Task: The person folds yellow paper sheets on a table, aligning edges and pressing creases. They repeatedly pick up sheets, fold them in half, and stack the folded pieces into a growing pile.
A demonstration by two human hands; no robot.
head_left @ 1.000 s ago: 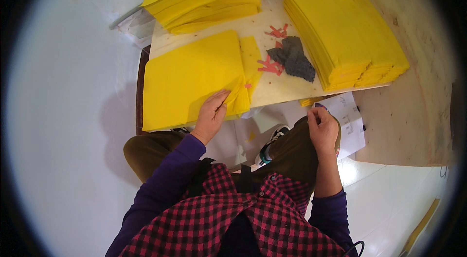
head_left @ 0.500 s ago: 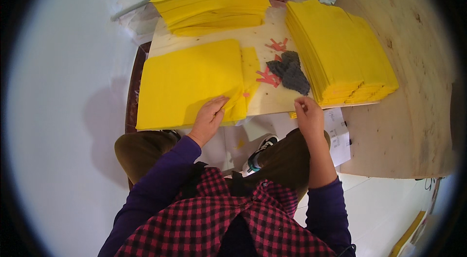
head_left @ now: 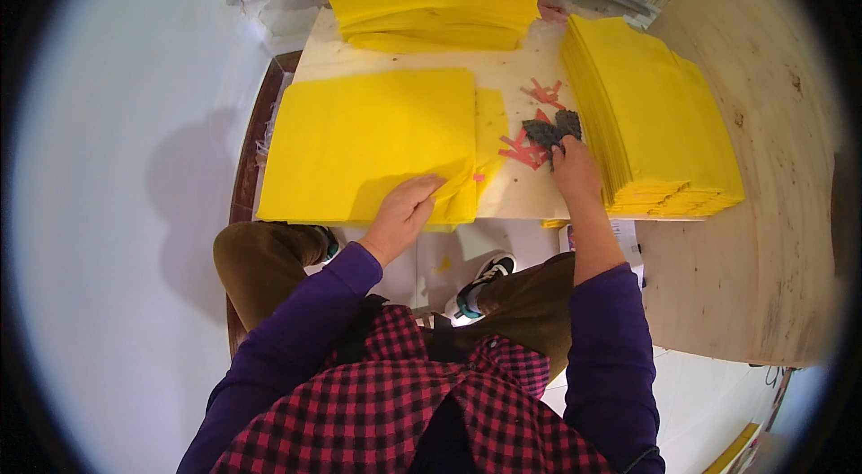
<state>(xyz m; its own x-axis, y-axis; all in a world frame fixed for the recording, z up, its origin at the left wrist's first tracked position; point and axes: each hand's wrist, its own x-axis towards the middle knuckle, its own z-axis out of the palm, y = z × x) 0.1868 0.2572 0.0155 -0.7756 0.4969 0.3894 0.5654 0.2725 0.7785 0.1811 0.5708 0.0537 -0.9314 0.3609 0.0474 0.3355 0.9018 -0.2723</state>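
Note:
My left hand (head_left: 409, 209) is at the near right corner of a stack of yellow fabric-like sheets (head_left: 368, 124), its fingers closed on the lifted corner of the top sheet. A small red tab (head_left: 479, 177) sticks out at that stack's right edge, just past my fingertips. My right hand (head_left: 576, 171) has its fingers closed at the near end of a crumpled dark grey cloth (head_left: 542, 132), partly covering it. Loose red strips (head_left: 523, 151) lie beside the cloth, and more red strips (head_left: 544, 93) lie behind it.
A tall yellow stack (head_left: 435, 3) stands at the back of the wooden table (head_left: 512, 70). Another yellow stack (head_left: 651, 119) is on the right, by a curved wooden panel (head_left: 718, 285). A white wall (head_left: 117, 160) runs along the left.
My right hand has moved forward from the table's front edge onto the grey cloth. My left hand stays at the sheet corner. The whole view has shifted slightly.

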